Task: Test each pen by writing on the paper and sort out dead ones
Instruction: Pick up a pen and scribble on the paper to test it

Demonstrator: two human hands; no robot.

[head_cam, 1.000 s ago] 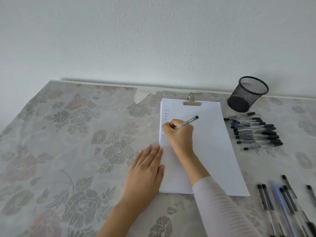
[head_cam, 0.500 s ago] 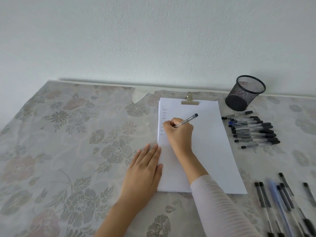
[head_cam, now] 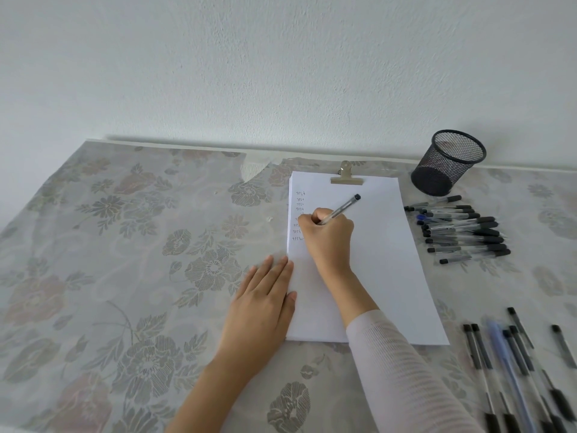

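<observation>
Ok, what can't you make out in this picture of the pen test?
Head view only.
The tip of the pen and its current mark: hidden under the right hand.
The writing on the paper: too small to read surely.
The pens at lower right: cut off by the bottom edge.

pen [head_cam: 340, 209]: we see clear barrel, tilted over paper's upper left
paper [head_cam: 384, 260]: white, centre frame, scribbles down left edge
pen pile [head_cam: 462, 229]: right of paper
loose pens [head_cam: 515, 364]: lower right
</observation>
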